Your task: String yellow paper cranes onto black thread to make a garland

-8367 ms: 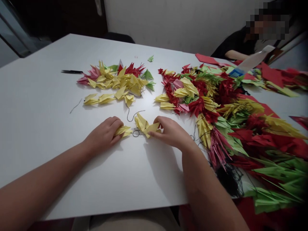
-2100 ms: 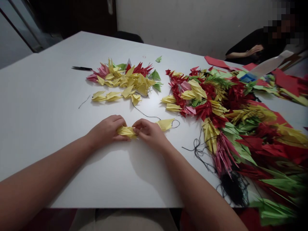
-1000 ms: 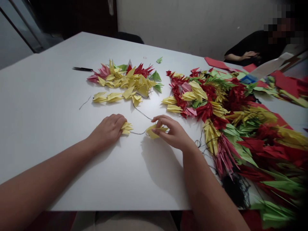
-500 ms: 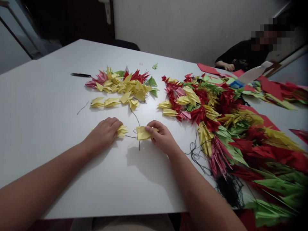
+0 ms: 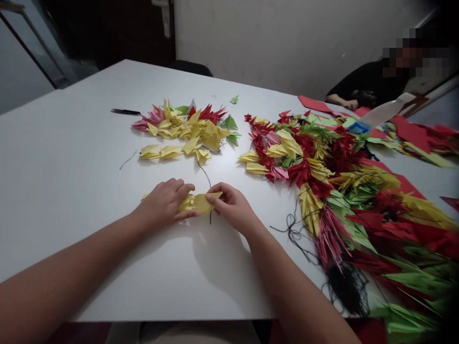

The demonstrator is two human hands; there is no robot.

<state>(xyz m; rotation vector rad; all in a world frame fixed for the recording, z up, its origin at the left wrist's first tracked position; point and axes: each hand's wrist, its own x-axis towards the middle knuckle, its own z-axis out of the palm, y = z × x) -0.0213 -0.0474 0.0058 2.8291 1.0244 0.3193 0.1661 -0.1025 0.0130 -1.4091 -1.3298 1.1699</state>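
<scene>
My right hand (image 5: 230, 206) pinches a yellow folded paper piece (image 5: 203, 204) between thumb and fingers. That piece meets the end of a row of yellow folded papers (image 5: 185, 204), which my left hand (image 5: 167, 198) covers and holds down on the table, thumb on the near side. Most of this row is hidden under the left hand. A black thread (image 5: 207, 176) runs from behind down to the held piece, and its end shows below. Beyond the hands lies another short row of yellow folded papers (image 5: 170, 152).
A pile of yellow, red and pink folded papers (image 5: 186, 124) lies farther back, near a dark knife-like tool (image 5: 125, 112). Strung colourful paper pieces (image 5: 304, 167) and tangled black thread (image 5: 346, 286) spread along the right. A bottle (image 5: 382, 114) stands near a seated person (image 5: 369, 86).
My right hand has brought the yellow folded paper left, against the row under my left hand, closing the gap where thread showed. The left fingers have stretched toward it. The view shifted slightly.
</scene>
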